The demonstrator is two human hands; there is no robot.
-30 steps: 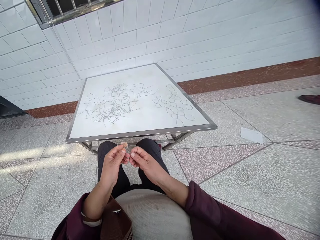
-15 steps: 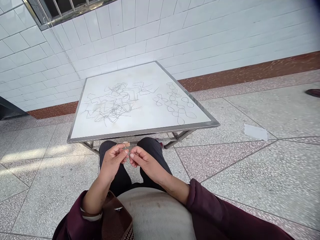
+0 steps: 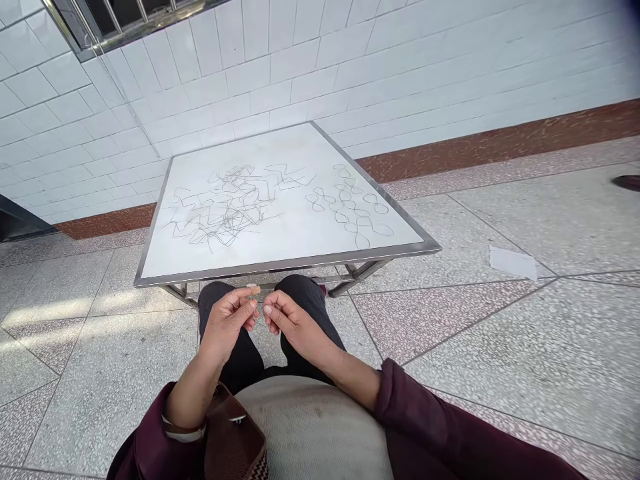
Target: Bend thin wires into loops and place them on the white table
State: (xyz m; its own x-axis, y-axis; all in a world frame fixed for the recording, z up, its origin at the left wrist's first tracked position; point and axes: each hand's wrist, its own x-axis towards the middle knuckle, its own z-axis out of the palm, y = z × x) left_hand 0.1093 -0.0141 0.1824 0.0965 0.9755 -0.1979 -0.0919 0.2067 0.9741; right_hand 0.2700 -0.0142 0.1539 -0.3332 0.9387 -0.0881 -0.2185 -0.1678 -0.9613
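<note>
My left hand (image 3: 229, 321) pinches a thin wire, part of which curves above the fingers; a tan wrap covers one fingertip. Just to its right, my right hand (image 3: 291, 325) has thumb and fingers pressed together, and whatever lies between them is too small to make out. Both hands are over my lap, in front of the table's near edge. On the white table (image 3: 287, 237), a tangle of bent thin wires (image 3: 233, 217) lies at the left and middle. Looped wire pieces (image 3: 345, 197) are spread at the right.
The table's metal rim (image 3: 300, 262) crosses beyond my knees. A brown bag (image 3: 233, 433) hangs at my left side. White paper (image 3: 513, 263) lies on the floor at the right. Behind the table stands a tiled wall (image 3: 280, 73) with a barred window at upper left.
My right hand has moved slightly right, widening the small gap between my hands. The curved wire at my left hand looks lower and smaller.
</note>
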